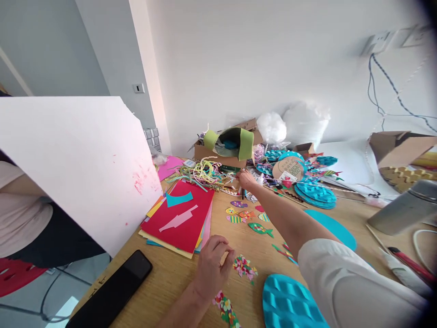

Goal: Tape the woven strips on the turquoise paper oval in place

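Our left hand point(213, 265) half-curled, empty, beside colourful bits point(243, 266); right hand point(246, 179) near cardboard box point(218, 158), we can't tell finger opening or hold

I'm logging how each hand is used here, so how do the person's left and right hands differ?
The left hand is near the camera, beside the colourful bits; the right hand is farther off, by the box.
The left hand's fingers show, loosely curled; the right hand's fingertips are lost among the clutter, so its grip is unclear.
Behind the right hand a white sleeve shows; behind the left, only bare forearm.
Both are ungloved.
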### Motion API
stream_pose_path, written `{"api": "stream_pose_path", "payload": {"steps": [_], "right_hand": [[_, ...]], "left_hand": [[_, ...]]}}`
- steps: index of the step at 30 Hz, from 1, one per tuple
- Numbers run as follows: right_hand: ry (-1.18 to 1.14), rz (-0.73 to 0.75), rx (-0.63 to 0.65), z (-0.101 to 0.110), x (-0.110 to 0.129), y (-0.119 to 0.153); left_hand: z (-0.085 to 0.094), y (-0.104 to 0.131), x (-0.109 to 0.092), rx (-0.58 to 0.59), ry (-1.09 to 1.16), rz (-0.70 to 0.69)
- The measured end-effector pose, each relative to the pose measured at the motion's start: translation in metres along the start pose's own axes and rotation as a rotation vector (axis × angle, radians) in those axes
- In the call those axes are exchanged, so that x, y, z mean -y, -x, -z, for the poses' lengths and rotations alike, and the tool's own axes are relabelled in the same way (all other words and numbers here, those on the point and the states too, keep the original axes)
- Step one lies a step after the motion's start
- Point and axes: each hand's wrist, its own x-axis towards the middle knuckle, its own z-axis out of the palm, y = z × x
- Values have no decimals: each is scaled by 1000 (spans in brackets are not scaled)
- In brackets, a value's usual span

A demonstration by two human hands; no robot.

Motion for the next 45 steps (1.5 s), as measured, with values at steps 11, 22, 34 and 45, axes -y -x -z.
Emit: {"api": "stream_pose_path", "payload": {"steps": [11,22,34,45], "right_hand": [[-55,-47,-80,5,-3,3],[-15,236,-162,57,23,53],[106,847,-172,98,97,246],[-55,542,-283,119,74,307]], "left_hand": [[-1,-1,0,-11,-6,-12],[3,-3,2,-15,-77,-15],[16,-10,-7,-179,-188,-272],[20,-11,-17,-94,-101,-402]]}}
